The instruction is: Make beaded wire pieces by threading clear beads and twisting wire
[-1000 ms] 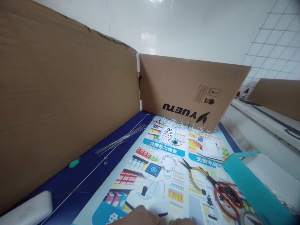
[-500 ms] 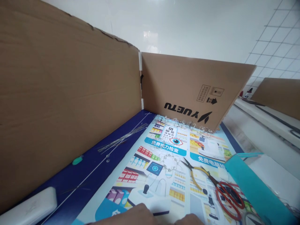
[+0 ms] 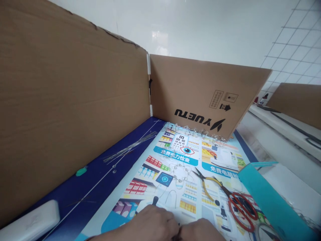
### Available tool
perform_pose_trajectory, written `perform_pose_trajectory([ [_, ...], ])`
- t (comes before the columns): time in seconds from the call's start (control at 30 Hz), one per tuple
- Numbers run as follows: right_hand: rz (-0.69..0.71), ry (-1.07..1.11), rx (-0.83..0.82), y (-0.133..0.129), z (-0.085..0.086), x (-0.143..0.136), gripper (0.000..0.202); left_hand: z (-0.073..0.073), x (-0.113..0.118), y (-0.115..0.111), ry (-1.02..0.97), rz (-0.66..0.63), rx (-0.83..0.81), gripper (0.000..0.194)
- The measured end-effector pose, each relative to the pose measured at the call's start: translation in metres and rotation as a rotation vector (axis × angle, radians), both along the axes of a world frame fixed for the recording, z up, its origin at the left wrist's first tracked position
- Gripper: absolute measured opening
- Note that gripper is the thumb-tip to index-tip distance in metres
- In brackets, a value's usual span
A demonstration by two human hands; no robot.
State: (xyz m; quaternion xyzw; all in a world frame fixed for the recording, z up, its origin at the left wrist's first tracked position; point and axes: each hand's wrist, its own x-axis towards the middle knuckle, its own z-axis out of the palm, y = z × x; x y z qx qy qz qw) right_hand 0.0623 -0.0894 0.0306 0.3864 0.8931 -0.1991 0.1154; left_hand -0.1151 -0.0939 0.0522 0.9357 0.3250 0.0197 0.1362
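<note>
My left hand (image 3: 150,223) and my right hand (image 3: 200,231) meet knuckle to knuckle at the bottom edge, above a printed poster (image 3: 175,157) that covers the table. Their fingers curl inward, and I cannot tell whether anything is pinched between them. Just beyond the hands lies a small ring of clear beads on wire (image 3: 181,174). To its right rest yellow-handled pliers (image 3: 208,185) and red-handled scissors (image 3: 242,209).
Cardboard walls stand at the left (image 3: 75,100) and the back (image 3: 200,93). A bundle of thin wires (image 3: 130,147), a green bit (image 3: 81,171) and a white case (image 3: 32,222) lie on the blue strip at the left. A teal box (image 3: 271,201) stands at the right.
Both hands have come further up into view from the bottom edge and now touch each other. The objects on the table have not moved.
</note>
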Motion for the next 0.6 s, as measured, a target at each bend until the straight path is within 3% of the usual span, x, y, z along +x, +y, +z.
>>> perform_pose_trajectory([
  [0.33, -0.065, -0.035, 0.009, 0.007, 0.003, 0.008, 0.014, -0.026, -0.001, 0.003, -0.006, -0.014, 0.253, 0.010],
  [0.6, -0.058, -0.004, 0.206, 0.013, -0.017, 0.017, 0.016, -0.031, 0.002, 0.006, -0.016, 0.034, 0.362, 0.004],
])
